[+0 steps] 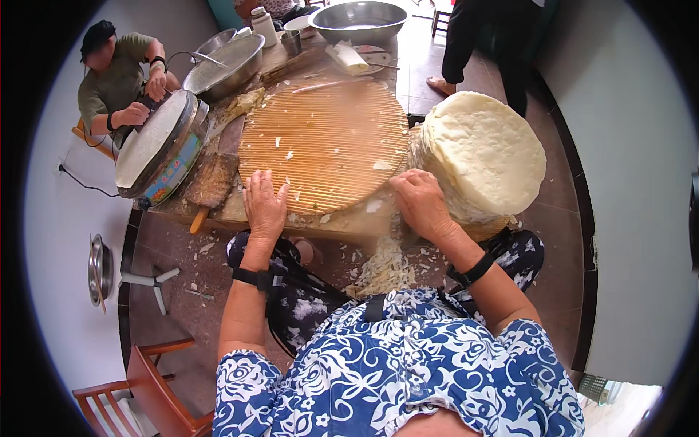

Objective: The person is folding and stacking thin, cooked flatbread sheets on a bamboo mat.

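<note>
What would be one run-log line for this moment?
left hand: flat on round ribbed board | right hand: at board edge, beside flatbread stack | holding: nothing | scraps: falling

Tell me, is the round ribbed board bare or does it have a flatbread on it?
Bare: the round ribbed board shows only small white scraps; the flatbreads sit stacked beside it.

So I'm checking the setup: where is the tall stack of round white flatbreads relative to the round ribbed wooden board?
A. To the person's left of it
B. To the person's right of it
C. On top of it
B: the tall stack of round white flatbreads sits off the right edge of the round ribbed wooden board, beside the right hand.
</note>
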The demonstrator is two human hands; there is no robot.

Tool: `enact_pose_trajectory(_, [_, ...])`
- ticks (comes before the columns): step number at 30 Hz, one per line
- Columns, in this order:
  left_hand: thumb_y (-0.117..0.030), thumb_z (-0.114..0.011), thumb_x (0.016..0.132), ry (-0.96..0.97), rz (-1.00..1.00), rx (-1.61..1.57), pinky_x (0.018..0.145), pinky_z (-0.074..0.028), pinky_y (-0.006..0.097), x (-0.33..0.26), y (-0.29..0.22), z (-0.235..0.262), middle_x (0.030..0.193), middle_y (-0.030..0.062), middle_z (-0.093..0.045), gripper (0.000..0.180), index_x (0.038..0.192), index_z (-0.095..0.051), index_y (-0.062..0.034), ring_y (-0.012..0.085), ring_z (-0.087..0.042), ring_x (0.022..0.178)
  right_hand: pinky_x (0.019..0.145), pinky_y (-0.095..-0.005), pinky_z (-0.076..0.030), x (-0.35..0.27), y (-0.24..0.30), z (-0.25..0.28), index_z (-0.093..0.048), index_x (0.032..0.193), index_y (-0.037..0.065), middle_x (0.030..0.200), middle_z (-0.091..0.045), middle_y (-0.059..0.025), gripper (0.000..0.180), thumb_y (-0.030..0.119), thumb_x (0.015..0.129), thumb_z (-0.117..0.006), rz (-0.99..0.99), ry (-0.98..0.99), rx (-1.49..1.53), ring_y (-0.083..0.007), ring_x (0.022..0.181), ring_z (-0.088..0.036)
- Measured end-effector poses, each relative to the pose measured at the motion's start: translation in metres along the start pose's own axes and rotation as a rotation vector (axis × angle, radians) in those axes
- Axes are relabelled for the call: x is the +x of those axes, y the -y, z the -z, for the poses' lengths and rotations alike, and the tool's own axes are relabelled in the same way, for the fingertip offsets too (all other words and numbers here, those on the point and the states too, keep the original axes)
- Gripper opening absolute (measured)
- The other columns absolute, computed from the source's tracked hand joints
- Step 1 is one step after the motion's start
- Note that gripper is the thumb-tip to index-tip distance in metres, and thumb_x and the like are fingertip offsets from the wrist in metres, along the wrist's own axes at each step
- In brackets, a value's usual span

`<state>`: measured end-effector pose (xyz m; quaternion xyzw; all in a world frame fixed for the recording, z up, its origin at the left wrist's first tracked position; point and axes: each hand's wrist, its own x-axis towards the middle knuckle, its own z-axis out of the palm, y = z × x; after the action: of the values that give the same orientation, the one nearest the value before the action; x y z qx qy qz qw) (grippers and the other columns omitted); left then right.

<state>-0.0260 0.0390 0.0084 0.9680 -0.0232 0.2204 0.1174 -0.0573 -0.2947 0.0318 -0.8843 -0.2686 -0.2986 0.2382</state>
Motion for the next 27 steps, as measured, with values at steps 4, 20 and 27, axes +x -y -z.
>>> enact_pose_trajectory(4, [-0.037,-0.055,0.095,0.008,-0.071,-0.010,0.111,-0.026,0.050,-0.001,-0.026,-0.018,0.138,0.0197,-0.048,0.050,0.132,-0.052,-0.0041,0.0387,-0.038,0.133,0.085,-0.0430,-0.044,0.031,-0.021,-0.021,-0.065,0.091,0.009,0.088,-0.066,-0.0074,0.015,0.010,0.077,-0.060,-0.004,-0.083,-0.192,-0.0285,0.095,-0.061])
enact_pose_trajectory(20, [-0.016,-0.069,0.084,-0.240,0.155,-0.416,0.105,-0.037,0.043,0.049,-0.016,-0.010,0.129,0.0178,-0.055,0.048,0.127,-0.054,-0.0021,0.0340,-0.049,0.122,0.080,-0.0426,-0.048,0.060,-0.016,-0.029,-0.062,0.082,0.005,0.082,-0.065,-0.0121,0.007,0.008,0.076,-0.061,-0.256,0.206,-0.039,-0.0327,0.087,-0.061])
enact_pose_trajectory(27, [-0.037,-0.060,0.090,-0.055,0.148,-0.108,0.111,-0.028,0.049,0.071,0.009,-0.036,0.136,0.0136,-0.052,0.051,0.130,-0.054,-0.0068,0.0327,-0.040,0.132,0.069,-0.0409,-0.050,0.095,0.015,-0.021,-0.058,0.092,0.005,0.079,-0.064,-0.0159,0.006,0.010,0.090,-0.057,-0.280,0.150,0.183,-0.0342,0.077,-0.063])
